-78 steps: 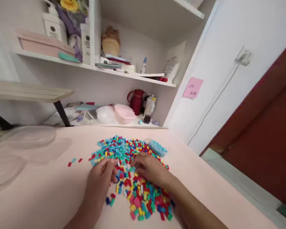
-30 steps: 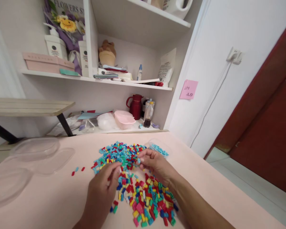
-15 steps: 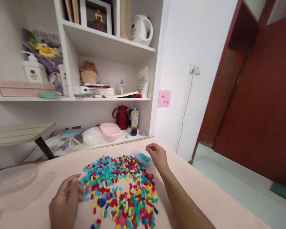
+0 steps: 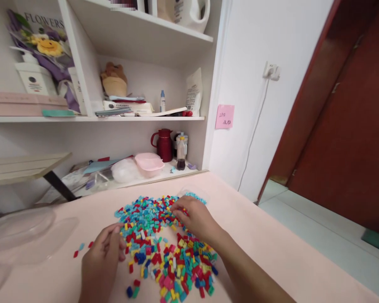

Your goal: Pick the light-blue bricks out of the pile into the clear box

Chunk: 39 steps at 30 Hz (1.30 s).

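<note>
Right hand (image 4: 194,214): moved from clear plastic tub (image 4: 205,201) to small multicoloured plastic bricks (image 4: 147,212); tub trip looked over.
Left hand (image 4: 102,256): was beside bricks.
Grips: couldn't tell.

Tabletop (image 4: 271,261) open toward right edge; bricks (image 4: 145,212) block middle, clear plasticware (image 4: 22,227) left.

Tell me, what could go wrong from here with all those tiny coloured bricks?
The light-blue bricks beyond the right hand are partly hidden by it, so a careless move might knock them into the mixed pile. The left hand sits right by the pile's edge and could sweep loose bricks across the table. With colours so jumbled, fingers might also pick up the wrong brick.
</note>
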Tool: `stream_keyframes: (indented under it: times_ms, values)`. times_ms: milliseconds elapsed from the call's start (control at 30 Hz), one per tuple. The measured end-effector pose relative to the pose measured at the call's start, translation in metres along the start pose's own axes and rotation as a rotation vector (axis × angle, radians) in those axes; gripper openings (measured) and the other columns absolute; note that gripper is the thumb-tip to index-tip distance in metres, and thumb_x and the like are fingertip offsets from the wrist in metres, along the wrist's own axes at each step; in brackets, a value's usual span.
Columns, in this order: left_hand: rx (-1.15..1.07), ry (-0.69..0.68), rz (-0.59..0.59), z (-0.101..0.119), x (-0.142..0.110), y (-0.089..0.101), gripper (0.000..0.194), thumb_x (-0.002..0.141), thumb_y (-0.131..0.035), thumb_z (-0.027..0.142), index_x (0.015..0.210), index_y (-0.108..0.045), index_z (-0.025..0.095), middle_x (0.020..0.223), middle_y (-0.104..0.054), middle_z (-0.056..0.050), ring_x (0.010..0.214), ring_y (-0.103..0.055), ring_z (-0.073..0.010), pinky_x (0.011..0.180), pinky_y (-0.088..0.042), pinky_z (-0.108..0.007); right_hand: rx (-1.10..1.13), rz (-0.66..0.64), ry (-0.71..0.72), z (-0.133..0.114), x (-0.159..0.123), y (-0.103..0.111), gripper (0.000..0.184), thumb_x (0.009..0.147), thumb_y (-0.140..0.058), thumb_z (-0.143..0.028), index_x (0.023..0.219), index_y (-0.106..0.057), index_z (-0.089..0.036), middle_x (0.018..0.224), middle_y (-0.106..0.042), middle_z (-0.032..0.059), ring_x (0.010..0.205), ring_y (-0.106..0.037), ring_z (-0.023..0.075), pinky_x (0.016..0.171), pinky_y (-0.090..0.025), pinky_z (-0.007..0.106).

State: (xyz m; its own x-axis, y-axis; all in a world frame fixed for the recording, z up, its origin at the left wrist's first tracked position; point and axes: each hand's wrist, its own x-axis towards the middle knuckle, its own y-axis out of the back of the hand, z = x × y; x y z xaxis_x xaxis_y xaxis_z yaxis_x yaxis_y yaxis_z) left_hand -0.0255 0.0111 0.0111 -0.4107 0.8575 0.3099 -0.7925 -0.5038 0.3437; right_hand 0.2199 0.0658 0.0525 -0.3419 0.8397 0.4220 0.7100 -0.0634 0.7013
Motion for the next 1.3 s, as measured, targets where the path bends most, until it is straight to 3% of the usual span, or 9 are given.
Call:
stream_keyframes:
  times_ms: [100,233,367,633,833,967,1067,1167,1300]
  values:
    - [-0.044,0.038,-0.111,-0.004,-0.004,-0.008,0.044,0.077,-0.05,0.059,0.095,-0.062,0.021,0.054,-0.058,0.006,0.043,-0.055,-0.014,0.046,-0.047,-0.025,-0.046,-0.116,0.072,-0.005,-0.005,-0.011,0.014,0.082,-0.061,-0.015,0.087,-0.071,-0.022,0.093,-0.071,0.0035,0.094,-0.06,0.0192,0.087,-0.041,0.03]
    - [0.043,0.025,-0.317,-0.008,-0.008,-0.016,0.036,0.082,-0.047,0.053,0.09,-0.065,0.023,0.053,-0.058,0.005,0.04,-0.053,-0.0127,0.044,-0.044,-0.023,-0.04,-0.269,0.091,-0.006,-0.01,-0.023,0.017,0.078,-0.062,-0.011,0.082,-0.072,-0.023,0.086,-0.072,0.0012,0.087,-0.061,0.0177,0.08,-0.042,0.026]
    - [0.148,-0.025,-0.368,-0.01,-0.01,-0.019,0.033,0.085,-0.044,0.047,0.09,-0.067,0.024,0.055,-0.059,0.004,0.042,-0.055,-0.0128,0.044,-0.043,-0.022,-0.071,-0.417,0.116,-0.007,-0.014,-0.032,0.02,0.077,-0.059,-0.01,0.079,-0.073,-0.024,0.083,-0.073,-0.0003,0.085,-0.063,0.0169,0.078,-0.042,0.024]
    - [0.185,-0.038,-0.359,-0.011,-0.012,-0.02,0.032,0.086,-0.042,0.046,0.088,-0.068,0.026,0.059,-0.063,0.002,0.045,-0.057,-0.0136,0.046,-0.045,-0.022,-0.103,-0.352,-0.005,-0.01,-0.014,-0.038,0.03,0.083,-0.054,-0.016,0.106,-0.069,-0.027,0.104,-0.069,0.0034,0.088,-0.064,0.017,0.078,-0.044,0.025]
    - [0.258,-0.084,-0.287,-0.004,-0.014,-0.019,0.033,0.086,-0.042,0.043,0.086,-0.07,0.026,0.066,-0.069,-0.001,0.055,-0.062,-0.0164,0.049,-0.045,-0.023,-0.018,-0.394,0.098,-0.009,-0.017,-0.042,0.034,0.082,-0.051,-0.009,0.096,-0.074,-0.03,0.093,-0.068,0.0007,0.087,-0.062,0.0151,0.077,-0.044,0.022]
    - [0.321,-0.116,-0.338,-0.003,-0.014,-0.019,0.032,0.084,-0.043,0.04,0.081,-0.072,0.028,0.086,-0.075,-0.002,0.079,-0.069,-0.0204,0.067,-0.049,-0.026,0.014,-0.466,0.102,-0.005,-0.019,-0.04,0.037,0.081,-0.051,-0.007,0.091,-0.076,-0.031,0.092,-0.068,-0.0006,0.08,-0.063,0.0135,0.074,-0.044,0.021]
    - [0.288,-0.109,-0.384,-0.004,-0.015,-0.02,0.029,0.082,-0.046,0.038,0.084,-0.074,0.031,0.094,-0.076,-0.001,0.09,-0.069,-0.0222,0.076,-0.05,-0.028,0.0,-0.436,0.083,-0.003,-0.019,-0.039,0.036,0.079,-0.052,-0.007,0.09,-0.076,-0.031,0.093,-0.068,-0.0011,0.081,-0.063,0.0138,0.074,-0.044,0.022]
    - [0.269,-0.121,-0.428,0.0,-0.018,-0.021,0.028,0.081,-0.048,0.037,0.078,-0.075,0.03,0.083,-0.075,-0.001,0.08,-0.068,-0.0206,0.067,-0.048,-0.025,-0.012,-0.392,0.103,-0.004,-0.019,-0.041,0.04,0.08,-0.05,-0.007,0.099,-0.074,-0.033,0.095,-0.068,-0.0009,0.084,-0.063,0.0143,0.074,-0.044,0.022]
    - [0.237,-0.13,-0.425,0.006,-0.02,-0.021,0.03,0.08,-0.048,0.036,0.062,-0.069,0.025,0.053,-0.062,0.002,0.052,-0.056,-0.0142,0.048,-0.036,-0.021,0.008,-0.461,0.123,-0.009,-0.018,-0.042,0.042,0.08,-0.047,-0.004,0.098,-0.074,-0.031,0.092,-0.069,-0.0006,0.082,-0.063,0.0137,0.073,-0.044,0.022]
